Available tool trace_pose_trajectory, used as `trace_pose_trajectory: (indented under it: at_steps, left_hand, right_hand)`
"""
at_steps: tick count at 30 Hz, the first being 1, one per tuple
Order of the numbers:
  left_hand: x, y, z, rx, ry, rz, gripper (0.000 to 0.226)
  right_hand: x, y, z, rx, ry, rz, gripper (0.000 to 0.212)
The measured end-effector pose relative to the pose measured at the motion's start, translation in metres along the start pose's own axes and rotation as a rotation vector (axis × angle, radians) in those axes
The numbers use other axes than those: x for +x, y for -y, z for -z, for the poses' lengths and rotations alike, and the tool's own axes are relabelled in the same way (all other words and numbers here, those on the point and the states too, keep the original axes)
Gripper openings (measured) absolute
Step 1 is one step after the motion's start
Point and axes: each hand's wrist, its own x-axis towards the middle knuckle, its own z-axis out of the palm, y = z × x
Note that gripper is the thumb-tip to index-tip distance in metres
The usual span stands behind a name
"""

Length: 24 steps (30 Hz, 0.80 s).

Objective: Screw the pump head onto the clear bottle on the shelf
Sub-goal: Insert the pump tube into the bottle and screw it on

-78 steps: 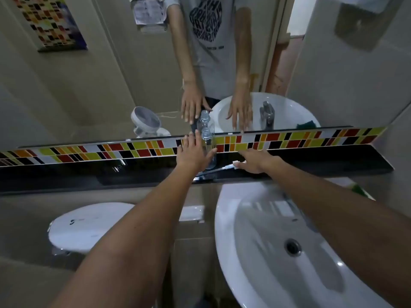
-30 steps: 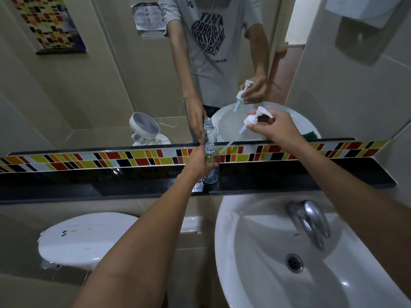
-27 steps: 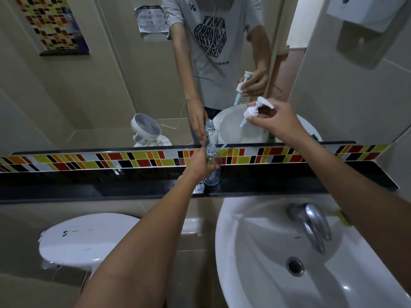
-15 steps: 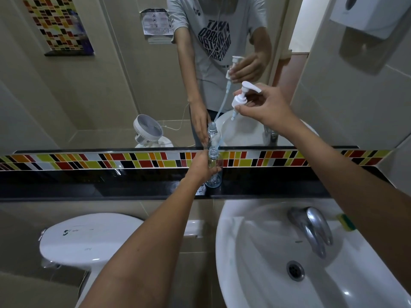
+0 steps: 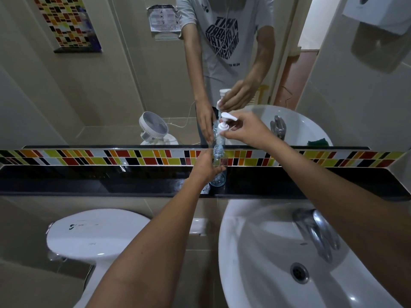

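Note:
A small clear bottle (image 5: 219, 178) stands upright on the black shelf (image 5: 89, 181) below the mirror. My left hand (image 5: 205, 166) grips its body from the left. My right hand (image 5: 246, 130) holds the white pump head (image 5: 224, 123) by its collar, directly above the bottle's open neck. The pump's thin dip tube hangs down into the neck. The collar sits a little above the neck, apart from it. The mirror shows both hands, the bottle and the pump again.
A white sink (image 5: 255, 252) with a chrome tap (image 5: 315, 232) lies below the shelf on the right. A white toilet lid (image 5: 95, 232) is at the lower left. A band of coloured tiles (image 5: 111, 156) runs behind the shelf.
My right hand lifted the pump head off the shelf, swung it left and lowered it over the bottle, feeding the tube into the neck. My left hand closed on the bottle and stayed.

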Motion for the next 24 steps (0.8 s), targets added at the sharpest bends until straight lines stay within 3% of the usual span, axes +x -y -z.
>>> trace_pose_trajectory:
  at_steps: [10,24]
  left_hand:
    - [-0.004,-0.004,0.003,-0.076,0.0,0.042,0.067]
    - [-0.005,-0.005,0.005,-0.078,0.012,0.079,0.064]
  right_hand:
    - [-0.009,-0.031,-0.029,-0.001,0.059,-0.092,0.031]
    - [-0.001,-0.034,-0.045,-0.079,0.054,-0.082,0.03]
